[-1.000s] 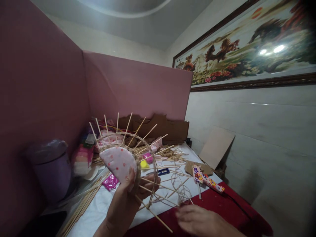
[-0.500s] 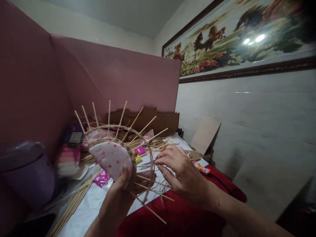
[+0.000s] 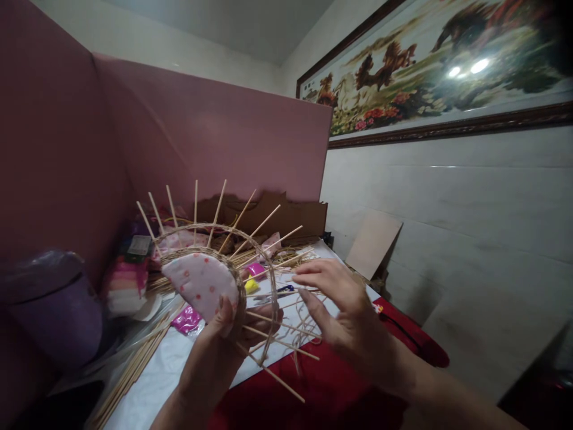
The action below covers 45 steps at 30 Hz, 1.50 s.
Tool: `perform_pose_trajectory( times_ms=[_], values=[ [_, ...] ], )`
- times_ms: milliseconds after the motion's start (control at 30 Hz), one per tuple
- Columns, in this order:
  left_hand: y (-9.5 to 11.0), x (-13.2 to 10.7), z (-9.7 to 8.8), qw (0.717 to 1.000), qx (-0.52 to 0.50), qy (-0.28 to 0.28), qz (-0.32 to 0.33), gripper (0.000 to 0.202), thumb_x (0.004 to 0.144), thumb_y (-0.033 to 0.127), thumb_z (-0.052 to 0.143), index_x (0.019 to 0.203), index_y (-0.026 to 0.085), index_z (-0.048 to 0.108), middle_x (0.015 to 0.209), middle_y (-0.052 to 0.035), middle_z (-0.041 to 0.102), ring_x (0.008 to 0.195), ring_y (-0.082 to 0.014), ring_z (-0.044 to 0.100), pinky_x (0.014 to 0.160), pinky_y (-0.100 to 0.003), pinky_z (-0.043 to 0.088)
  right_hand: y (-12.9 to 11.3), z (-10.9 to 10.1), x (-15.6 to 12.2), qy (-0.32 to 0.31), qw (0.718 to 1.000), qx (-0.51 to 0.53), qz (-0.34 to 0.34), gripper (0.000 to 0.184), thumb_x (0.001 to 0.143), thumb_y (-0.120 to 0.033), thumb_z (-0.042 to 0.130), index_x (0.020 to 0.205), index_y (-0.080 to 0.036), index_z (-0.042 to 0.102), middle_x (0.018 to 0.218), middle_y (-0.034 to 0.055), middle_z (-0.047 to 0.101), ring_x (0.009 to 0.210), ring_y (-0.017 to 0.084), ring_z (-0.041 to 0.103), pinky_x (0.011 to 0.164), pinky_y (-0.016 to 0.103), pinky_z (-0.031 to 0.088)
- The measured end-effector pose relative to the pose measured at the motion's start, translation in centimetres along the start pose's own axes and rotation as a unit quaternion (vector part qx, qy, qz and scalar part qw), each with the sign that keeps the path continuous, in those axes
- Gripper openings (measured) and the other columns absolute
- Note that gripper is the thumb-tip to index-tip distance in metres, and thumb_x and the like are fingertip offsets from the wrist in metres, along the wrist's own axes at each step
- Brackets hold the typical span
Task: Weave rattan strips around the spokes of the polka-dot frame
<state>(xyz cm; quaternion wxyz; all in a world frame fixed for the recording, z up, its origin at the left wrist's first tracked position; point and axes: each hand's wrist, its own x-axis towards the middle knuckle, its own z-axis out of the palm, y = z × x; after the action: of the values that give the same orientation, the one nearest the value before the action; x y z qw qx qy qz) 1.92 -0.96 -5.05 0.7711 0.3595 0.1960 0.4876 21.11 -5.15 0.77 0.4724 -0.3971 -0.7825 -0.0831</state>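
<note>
A half-round craft frame [image 3: 240, 298] has thin wooden sticks fanning outward, with a twine ring running across them. Pink spotted fabric [image 3: 199, 283] covers its flat inner half-disc, and twine is wound along the curved edge. My left hand [image 3: 219, 334] grips this piece from below, thumb on the fabric and fingers behind the sticks. Just right of the ring, my right hand [image 3: 340, 304] hovers with fingers apart and nothing visible in them. Between the hands, a dark-blue-handled tool [image 3: 285, 289] lies on the white sheet, partly behind the sticks.
Bundled sticks [image 3: 129, 382] lie along the left edge of the white sheet [image 3: 165, 370]. Pink packets [image 3: 188, 321], a yellow item [image 3: 251, 285] and loose twine [image 3: 304, 328] are about. Red cloth [image 3: 286, 400] covers the front; a purple bin [image 3: 54, 316] stands left, cardboard [image 3: 304, 218] behind.
My right hand has moved right, away from the sticks, and its fingers have spread. My left hand still holds the frame, nearly unmoved. The view has shifted slightly.
</note>
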Motion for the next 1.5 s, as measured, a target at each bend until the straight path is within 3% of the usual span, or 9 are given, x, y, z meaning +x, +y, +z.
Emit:
perform_pose_trajectory(
  times_ms=[167,333,467,533,633,733,900,1200,1500],
  values=[
    [0.8,-0.3,0.3,0.989,-0.139,0.05,0.02,0.034,0.085,0.039,0.046,0.091,0.015,0.068,0.094,-0.0139,0.071,0.096,-0.0289,0.063,0.092,-0.049,0.042,1.2,0.5,-3.0,0.113,0.979,0.107,0.134,0.01,0.084,-0.017,0.051,0.085,-0.02,0.061,0.085,0.0044,0.061,0.086,0.018,0.057,0.076,0.031,0.046],
    [0.9,0.0,0.3,0.987,-0.152,0.045,0.0,0.037,0.086,0.039,0.044,0.089,0.012,0.068,0.083,-0.0154,0.072,0.083,-0.0271,0.067,0.085,-0.049,0.047,1.6,4.5,-5.2,-0.057,0.921,0.32,0.215,0.029,0.081,-0.026,0.056,0.11,-0.022,0.059,0.115,0.0089,0.056,0.101,0.021,0.055,0.079,0.031,0.048],
    [0.9,0.1,0.4,0.989,-0.145,0.04,0.0,0.036,0.086,0.04,0.043,0.088,0.014,0.068,0.078,-0.0114,0.072,0.071,-0.0214,0.067,0.082,-0.044,0.049,0.1,6.8,-5.7,-0.135,0.872,0.403,0.243,0.03,0.08,-0.031,0.058,0.108,-0.02,0.058,0.085,0.0047,0.062,0.073,0.016,0.059,0.066,0.027,0.049],
    [0.9,0.1,0.4,0.988,-0.148,0.039,0.001,0.036,0.086,0.04,0.043,0.088,0.014,0.068,0.077,-0.0102,0.072,0.069,-0.02,0.067,0.082,-0.043,0.049,-0.4,7.1,-5.4,-0.091,0.883,0.377,0.265,0.021,0.08,-0.032,0.058,0.096,-0.018,0.061,0.079,0.0037,0.06,0.069,0.015,0.057,0.063,0.026,0.048],
    [1.0,-0.1,0.5,0.988,-0.151,0.032,0.002,0.034,0.087,0.038,0.042,0.091,0.015,0.067,0.072,-0.0083,0.071,0.068,-0.02,0.067,0.081,-0.044,0.049,-0.7,7.2,-4.6,-0.037,0.897,0.35,0.268,0.03,0.077,-0.029,0.061,0.104,-0.019,0.057,0.101,0.0073,0.058,0.071,0.014,0.056,0.066,0.026,0.047],
    [1.0,-0.2,0.5,0.988,-0.154,0.032,-0.002,0.034,0.086,0.039,0.044,0.096,0.016,0.067,0.072,-0.0076,0.071,0.068,-0.0207,0.067,0.081,-0.045,0.049,-0.7,7.3,-4.4,-0.09,0.881,0.389,0.253,0.029,0.078,-0.031,0.059,0.105,-0.021,0.056,0.093,0.0045,0.059,0.066,0.013,0.053,0.064,0.025,0.046],
    [1.0,-0.2,0.5,0.985,-0.157,0.067,-0.022,0.038,0.085,0.042,0.044,0.102,0.016,0.065,0.082,-0.0112,0.072,0.083,-0.0259,0.067,0.084,-0.047,0.048,-0.4,7.7,-5.7,-0.126,0.887,0.351,0.271,0.026,0.084,-0.035,0.049,0.065,-0.017,0.05,0.062,-0.0018,0.045,0.057,0.01,0.04,0.054,0.022,0.037],
    [0.8,-0.1,0.4,0.988,-0.126,0.091,-0.018,0.042,0.083,0.046,0.045,0.089,0.011,0.067,0.087,-0.0162,0.071,0.094,-0.0307,0.064,0.082,-0.048,0.049,-0.9,7.1,-6.0,-0.121,0.943,0.269,0.155,0.027,0.085,-0.031,0.042,0.061,-0.019,0.043,0.057,-0.0024,0.041,0.052,0.01,0.038,0.049,0.022,0.031],
    [0.8,0.1,0.0,0.99,-0.113,0.08,-0.004,0.042,0.084,0.046,0.043,0.09,0.011,0.067,0.084,-0.0146,0.072,0.09,-0.0291,0.065,0.082,-0.047,0.049,-1.1,7.7,-6.3,-0.062,0.935,0.298,0.181,0.023,0.085,-0.032,0.046,0.067,-0.018,0.05,0.066,0.0017,0.051,0.066,0.014,0.05,0.062,0.025,0.041]
  ],
)
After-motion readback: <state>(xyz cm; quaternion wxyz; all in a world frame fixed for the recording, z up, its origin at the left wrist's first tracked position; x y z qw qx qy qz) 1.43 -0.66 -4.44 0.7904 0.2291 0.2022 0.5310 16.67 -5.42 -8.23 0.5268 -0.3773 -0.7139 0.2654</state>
